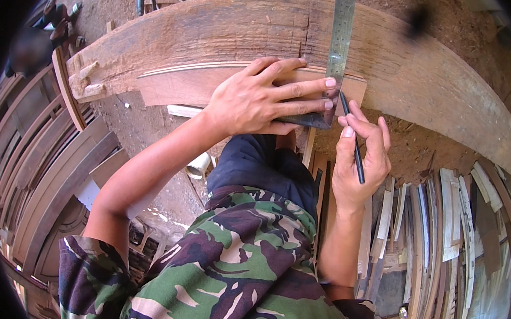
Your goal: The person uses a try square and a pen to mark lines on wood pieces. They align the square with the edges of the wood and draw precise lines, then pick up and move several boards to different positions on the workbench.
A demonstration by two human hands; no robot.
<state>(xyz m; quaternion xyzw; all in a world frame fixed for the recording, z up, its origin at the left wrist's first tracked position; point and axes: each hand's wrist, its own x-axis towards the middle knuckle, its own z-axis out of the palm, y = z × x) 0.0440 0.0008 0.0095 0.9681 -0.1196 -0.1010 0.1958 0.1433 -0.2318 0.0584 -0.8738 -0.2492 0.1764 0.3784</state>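
My left hand (254,96) lies across a thin reddish-brown board (177,87), fingers stretched to the right. Its fingertips press on a try square, and the thumb rests along the dark stock (312,121) at the board's near edge. The square's metal blade (341,34) runs away from me, over the board and past its far edge. Pinched in my right hand (361,153) is a dark pencil (357,143). Its tip is at the board, just right of the blade. Part of the stock is hidden under my left hand.
Under the board is a long, thick wooden workbench plank (429,89), with small wooden blocks (87,80) at its left end. Stacked timber (45,167) stands at left, and many strips (424,233) lean at right. Another person (36,46) is at the far left. A white cup-like container (198,166) sits below.
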